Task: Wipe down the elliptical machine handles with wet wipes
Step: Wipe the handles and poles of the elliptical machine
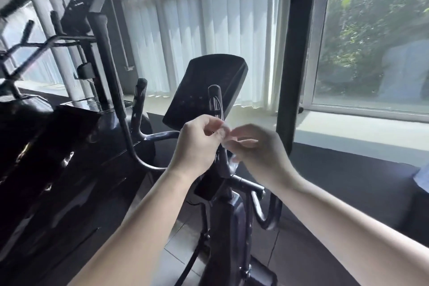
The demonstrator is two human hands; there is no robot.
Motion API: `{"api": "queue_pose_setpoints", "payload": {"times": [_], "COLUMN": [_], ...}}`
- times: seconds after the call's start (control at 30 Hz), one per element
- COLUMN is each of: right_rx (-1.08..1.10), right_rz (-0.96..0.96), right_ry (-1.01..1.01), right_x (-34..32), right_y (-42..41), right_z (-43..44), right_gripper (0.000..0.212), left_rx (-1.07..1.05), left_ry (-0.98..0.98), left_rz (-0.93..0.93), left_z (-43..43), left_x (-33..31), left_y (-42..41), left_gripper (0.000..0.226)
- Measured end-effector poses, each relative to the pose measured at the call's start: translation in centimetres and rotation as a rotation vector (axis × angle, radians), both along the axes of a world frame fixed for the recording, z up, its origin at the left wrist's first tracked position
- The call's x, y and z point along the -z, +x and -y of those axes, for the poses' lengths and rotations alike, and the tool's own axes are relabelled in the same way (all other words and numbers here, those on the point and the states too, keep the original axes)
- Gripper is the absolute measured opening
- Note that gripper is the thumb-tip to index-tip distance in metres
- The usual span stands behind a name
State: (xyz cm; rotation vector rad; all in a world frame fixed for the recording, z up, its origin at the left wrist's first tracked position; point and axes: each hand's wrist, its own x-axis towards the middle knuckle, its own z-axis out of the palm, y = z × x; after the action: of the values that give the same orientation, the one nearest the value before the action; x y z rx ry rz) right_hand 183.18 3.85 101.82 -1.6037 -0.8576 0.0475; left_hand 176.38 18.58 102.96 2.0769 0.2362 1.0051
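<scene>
- Wet wipe: a small, crumpled white piece, blurred, held up between the two hands in front of the elliptical machine, just below its dark console. A thin bit of it hangs down beside the machine's centre post.
- Left hand: fingers curled in, with thumb and fingertips pinching the wipe's left edge.
- Right hand: fingers bent toward the left hand, pinching the wipe's right edge. The fingertips of the two hands nearly meet.
- Short right handle: a dark upright grip rising directly behind the hands, in front of the console. Whether the wipe touches it cannot be told.
- Short left handle: upright, left of the console, well apart from the hands.
- Long swing handle: a dark bar curving up and to the left.
- Behind the machine: white vertical blinds, a pale window sill, a dark pillar, and a window with green trees outside.
- Far left: another black machine, blurred.
</scene>
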Motion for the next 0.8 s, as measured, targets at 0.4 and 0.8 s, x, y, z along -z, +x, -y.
{"api": "queue_pose_setpoints", "payload": {"times": [0.4,0.8], "right_rx": [0.192,0.415], "right_rz": [0.338,0.747], "right_ry": [-0.038,-0.116], "right_x": [-1.5,-5.2], "right_y": [3.7,7.2], "right_z": [-3.0,-12.1], "right_gripper": [0.006,0.016], "left_rx": [-0.095,0.298], "left_ry": [-0.031,0.162], "left_rz": [0.046,0.033], "left_z": [-4.8,-13.5], "left_x": [-1.8,-2.5], "left_y": [1.6,9.6], "left_gripper": [0.019,0.048]}}
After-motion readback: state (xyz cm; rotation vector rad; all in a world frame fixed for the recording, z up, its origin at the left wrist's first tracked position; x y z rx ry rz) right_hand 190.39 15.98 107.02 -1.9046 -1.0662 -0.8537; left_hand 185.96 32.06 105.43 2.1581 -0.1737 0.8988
